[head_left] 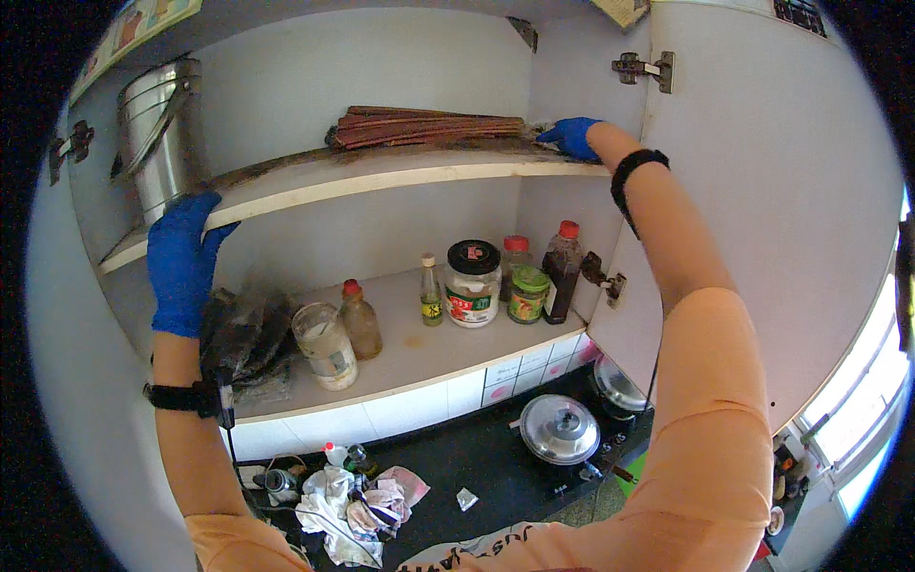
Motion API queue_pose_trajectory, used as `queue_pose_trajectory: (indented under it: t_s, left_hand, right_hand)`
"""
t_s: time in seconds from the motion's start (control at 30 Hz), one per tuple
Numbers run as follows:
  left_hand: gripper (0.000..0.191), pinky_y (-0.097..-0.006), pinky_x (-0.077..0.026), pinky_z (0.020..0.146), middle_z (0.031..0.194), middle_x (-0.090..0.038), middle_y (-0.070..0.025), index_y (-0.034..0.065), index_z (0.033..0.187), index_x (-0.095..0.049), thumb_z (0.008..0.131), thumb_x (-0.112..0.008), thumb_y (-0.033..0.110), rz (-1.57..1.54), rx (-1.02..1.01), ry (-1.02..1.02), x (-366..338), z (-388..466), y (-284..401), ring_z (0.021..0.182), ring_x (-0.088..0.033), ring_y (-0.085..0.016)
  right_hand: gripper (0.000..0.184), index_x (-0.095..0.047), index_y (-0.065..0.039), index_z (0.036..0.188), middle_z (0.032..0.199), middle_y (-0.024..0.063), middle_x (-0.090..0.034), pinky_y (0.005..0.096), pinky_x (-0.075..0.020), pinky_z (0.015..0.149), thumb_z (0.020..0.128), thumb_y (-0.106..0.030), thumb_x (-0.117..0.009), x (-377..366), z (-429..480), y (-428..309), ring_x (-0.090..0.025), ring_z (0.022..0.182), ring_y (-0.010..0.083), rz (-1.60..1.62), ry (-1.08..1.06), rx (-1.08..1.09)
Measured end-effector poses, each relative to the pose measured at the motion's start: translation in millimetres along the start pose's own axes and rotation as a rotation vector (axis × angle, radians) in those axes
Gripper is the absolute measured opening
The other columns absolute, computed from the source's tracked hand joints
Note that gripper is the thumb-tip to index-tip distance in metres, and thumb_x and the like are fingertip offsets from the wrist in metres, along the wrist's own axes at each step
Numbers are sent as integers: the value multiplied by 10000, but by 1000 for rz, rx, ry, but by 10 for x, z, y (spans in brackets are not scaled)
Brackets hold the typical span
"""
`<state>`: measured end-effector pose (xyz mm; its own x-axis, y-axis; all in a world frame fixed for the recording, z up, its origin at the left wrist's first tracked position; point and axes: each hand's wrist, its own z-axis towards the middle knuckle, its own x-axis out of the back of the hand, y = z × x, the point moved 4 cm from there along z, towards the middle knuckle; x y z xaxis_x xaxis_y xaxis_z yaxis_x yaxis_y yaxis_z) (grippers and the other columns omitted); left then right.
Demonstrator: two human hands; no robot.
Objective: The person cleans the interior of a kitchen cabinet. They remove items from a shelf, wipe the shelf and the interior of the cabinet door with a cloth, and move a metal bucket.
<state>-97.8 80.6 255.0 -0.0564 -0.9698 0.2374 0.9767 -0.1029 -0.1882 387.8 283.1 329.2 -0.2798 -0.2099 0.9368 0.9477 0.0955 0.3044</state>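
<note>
My left hand [184, 257], in a blue glove, grips the front edge of the upper cabinet shelf [357, 187] at its left part, just below a metal canister with a handle [161, 136]. At the shelf's right end, my right hand [572, 138], gloved in blue too, reaches in beside a bundle of reddish-brown sticks [429, 130]. Its fingertips are at some pale, crumpled material by the bundle's end; whether they hold it I cannot tell. Dark grime lies on the shelf around the bundle.
The lower shelf holds a dark plastic bag [250, 336], a tilted glass jar [325, 347], a black-lidded jar [472, 286] and several bottles. An open cabinet door [758, 200] stands at right. Below are a lidded pot [560, 430] and crumpled cloths [357, 508] on the black counter.
</note>
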Motion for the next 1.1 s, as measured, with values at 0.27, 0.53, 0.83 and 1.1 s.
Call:
queue_pose_trajectory:
  t_s: [0.27,0.53,0.83,1.1]
  left_hand:
    - [331,-372,-450,796,1010,-632,-112,105,1009,-630,705,-709,211,91,-24,55,23,-1,14,910,-591,-290]
    - [334,-393,-445,835,1017,-624,-146,72,1044,-616,754,-681,225,60,15,-19,-18,-8,-20,933,-585,-319]
    - [341,-386,-443,837,1031,-620,-141,92,1043,-614,743,-691,235,25,20,-24,-15,-44,-61,950,-579,-324]
    - [354,-396,-438,826,1036,-616,-138,100,1036,-612,727,-699,250,54,45,-58,5,9,12,919,-578,-317]
  right_hand:
    - [478,-566,-233,1189,1135,168,-564,397,-431,889,770,-8,-517,459,-171,-1201,-556,965,364,100,223,596]
    - [467,-470,-343,1267,1226,137,-523,400,-419,919,855,-123,-474,557,0,-1729,-534,1049,331,114,270,706]
    - [431,-473,-255,1280,1232,143,-517,373,-394,953,874,-114,-458,94,-100,-123,-508,1094,342,-106,63,135]
    - [438,-496,-213,1257,1160,150,-564,375,-412,913,843,-74,-463,676,-220,-1727,-554,1013,317,-11,288,726]
